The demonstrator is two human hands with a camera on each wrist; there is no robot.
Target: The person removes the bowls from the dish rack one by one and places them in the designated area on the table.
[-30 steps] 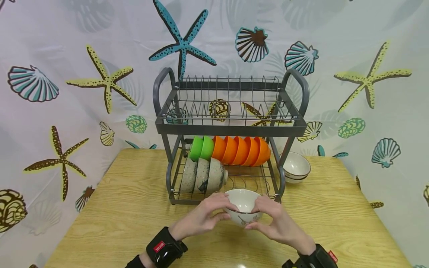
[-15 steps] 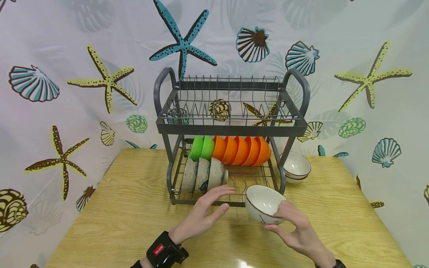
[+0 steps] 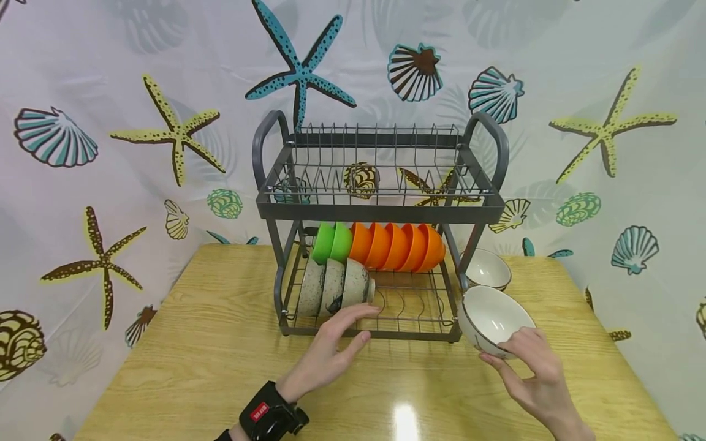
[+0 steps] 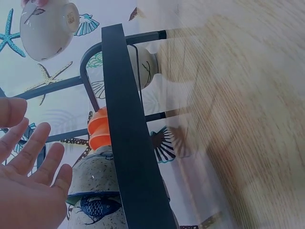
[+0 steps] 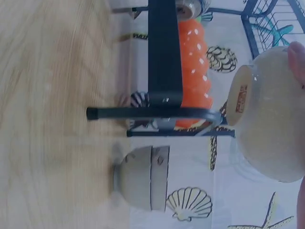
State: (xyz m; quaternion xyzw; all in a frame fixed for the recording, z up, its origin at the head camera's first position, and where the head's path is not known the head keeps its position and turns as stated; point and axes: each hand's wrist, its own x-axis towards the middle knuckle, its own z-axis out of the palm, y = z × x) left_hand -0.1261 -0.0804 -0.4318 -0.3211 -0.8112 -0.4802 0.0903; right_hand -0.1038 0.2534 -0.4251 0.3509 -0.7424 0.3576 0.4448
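My right hand (image 3: 537,373) pinches the near rim of a white bowl (image 3: 493,315) with a dark rim line, thumb outside and fingers over the edge. The bowl is tilted, raised above the table just right of the rack's front corner. In the right wrist view the bowl's foot with a red mark (image 5: 241,98) faces the camera. My left hand (image 3: 336,346) holds nothing; its fingers are spread in front of the rack, near the speckled bowls (image 3: 333,288) on the lower tier. Behind the held bowl stand nested white bowls (image 3: 489,269) on the table.
A dark two-tier dish rack (image 3: 380,213) stands at the table's back. Its lower tier holds green bowls (image 3: 332,243) and several orange bowls (image 3: 397,248) standing on edge in a row. The wooden table (image 3: 220,343) meets a patterned cloth (image 3: 138,214) behind and at the sides.
My left hand has let go of the white bowl and stays before the rack, fingers open. My right hand has carried the bowl rightward, from the rack's front to beside its right corner.
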